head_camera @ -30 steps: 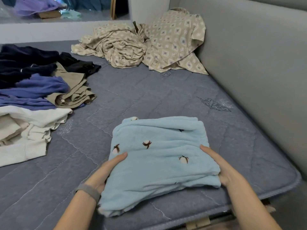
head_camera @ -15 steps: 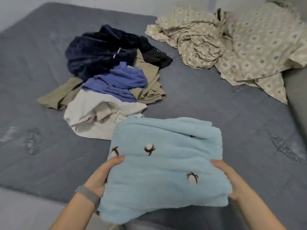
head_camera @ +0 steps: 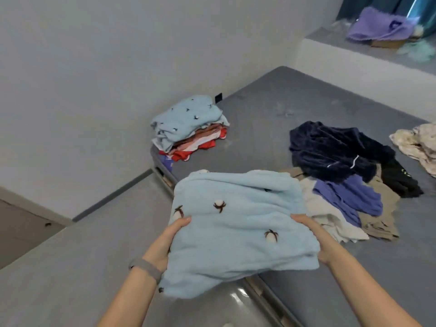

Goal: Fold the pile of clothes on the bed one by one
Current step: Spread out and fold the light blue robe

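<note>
A folded light-blue fleece garment [head_camera: 238, 227] with small cotton-flower marks is lifted off the grey mattress [head_camera: 271, 128]. My left hand [head_camera: 168, 239] grips its left edge, thumb on top, and my right hand [head_camera: 316, 239] grips its right edge the same way. It hangs over the mattress's near-left edge and the floor. A stack of folded clothes [head_camera: 188, 128], with a matching light-blue piece on top and red and pink ones below, sits at the mattress's far-left corner. The unfolded pile [head_camera: 349, 185] of navy, purple, white, khaki and black clothes lies to the right.
A patterned beige sheet [head_camera: 420, 142] is bunched at the right edge. A ledge [head_camera: 354, 50] at the back right carries a purple cloth and a box. A white wall runs along the left, with grey floor [head_camera: 70, 267] below it.
The view has swung left, bringing the folded stack by the wall into sight. Both hands have lifted the blue garment off the mattress and carried it left, past the unfolded pile.
</note>
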A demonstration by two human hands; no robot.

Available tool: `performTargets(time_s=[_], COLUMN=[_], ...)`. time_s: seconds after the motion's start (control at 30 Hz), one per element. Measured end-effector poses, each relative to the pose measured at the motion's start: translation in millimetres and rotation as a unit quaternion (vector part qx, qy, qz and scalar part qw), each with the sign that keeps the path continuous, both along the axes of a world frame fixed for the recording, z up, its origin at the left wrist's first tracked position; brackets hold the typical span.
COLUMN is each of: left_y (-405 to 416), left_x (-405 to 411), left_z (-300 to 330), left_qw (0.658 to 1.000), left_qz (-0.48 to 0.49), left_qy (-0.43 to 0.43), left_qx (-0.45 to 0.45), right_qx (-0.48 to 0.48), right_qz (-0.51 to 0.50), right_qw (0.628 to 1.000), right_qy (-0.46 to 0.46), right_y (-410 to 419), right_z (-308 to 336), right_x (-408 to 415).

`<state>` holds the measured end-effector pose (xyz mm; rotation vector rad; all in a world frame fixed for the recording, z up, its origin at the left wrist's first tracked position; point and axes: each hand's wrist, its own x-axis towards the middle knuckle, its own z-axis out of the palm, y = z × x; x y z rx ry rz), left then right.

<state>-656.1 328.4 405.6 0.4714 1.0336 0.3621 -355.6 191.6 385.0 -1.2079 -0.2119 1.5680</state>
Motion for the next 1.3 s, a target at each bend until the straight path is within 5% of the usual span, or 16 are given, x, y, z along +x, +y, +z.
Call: performTargets(time_s=[0.43,0.83,1.3], left_y=[156,412,710], left_x=[-68,-46,53], left_z=[4,-20,-104], left_qw=[0.992,0.991,0.997], left_qz=[0.108,0.065,0.004], left_qy=[-0.06,0.027,0.07], left_qx=[0.002,0.113,-0.017], right_qx=[-0.053,-0.066,-0.149], right_qz=[0.09,0.111,0.145], right_qw=[0.991,0.96,0.88], right_qy=[-0.078,-0.247,-0.427], right_y=[214,464,803], right_z=[14,47,-34], right_x=[-31,-7,89])
